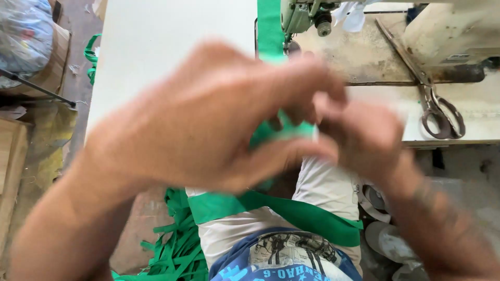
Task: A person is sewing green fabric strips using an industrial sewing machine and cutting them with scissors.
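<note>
Here the left hand (208, 114) and the right hand (364, 138) meet close under the camera, both blurred, each pinching the same green strap (284, 130) between thumb and fingers. The strap runs up toward the sewing machine (307, 15) and also lies across the person's lap (a loose band over pale trousers). Scissors (437, 112) rest on the table (156, 36) at right, well apart. More green straps are heaped on the floor (179, 250).
</note>
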